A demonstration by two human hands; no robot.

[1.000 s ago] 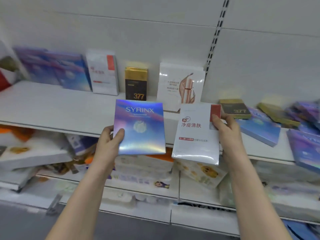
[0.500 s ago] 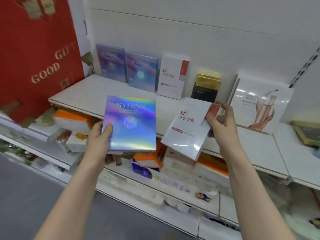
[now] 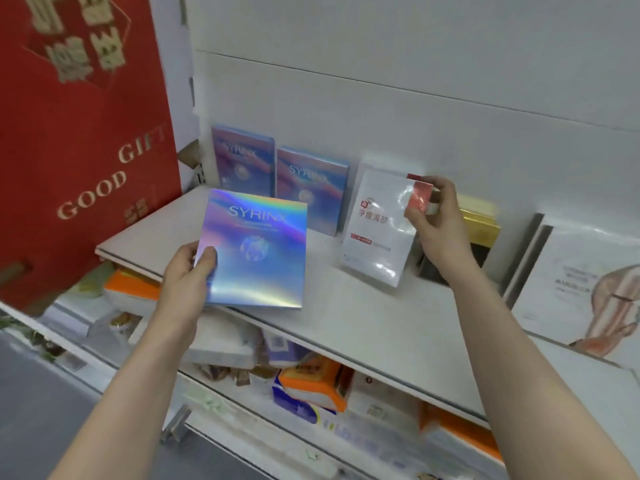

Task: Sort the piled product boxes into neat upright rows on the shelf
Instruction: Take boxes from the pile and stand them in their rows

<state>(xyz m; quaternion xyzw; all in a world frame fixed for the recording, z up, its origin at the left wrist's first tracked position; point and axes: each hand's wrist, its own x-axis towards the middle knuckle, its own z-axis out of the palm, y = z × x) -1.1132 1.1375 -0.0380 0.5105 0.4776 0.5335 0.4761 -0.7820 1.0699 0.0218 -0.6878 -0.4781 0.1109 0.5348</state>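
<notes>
**Step in hand: seat the white box [image 3: 377, 233] in its row.**

1. The right hand [image 3: 438, 225] pinches the box by its red upper corner. The box leans back at centre frame. Its lower edge is at or just above the shelf [image 3: 363, 327]; contact cannot be confirmed.
2. Set the lower edge down first, just in front of the rear white box [image 3: 377, 164], which is partly hidden behind it.
3. Tip the top rearward until both faces lie parallel.
4. Keep it clear of the gold box [image 3: 481, 220] at right.
5. Release only once it stands.

The left hand [image 3: 188, 275] grips the lower left corner of the SYRINX box [image 3: 258, 251], left of centre over the shelf front. That box should go next, in front of the SYRINX row [image 3: 311, 188] at upper centre.
</notes>
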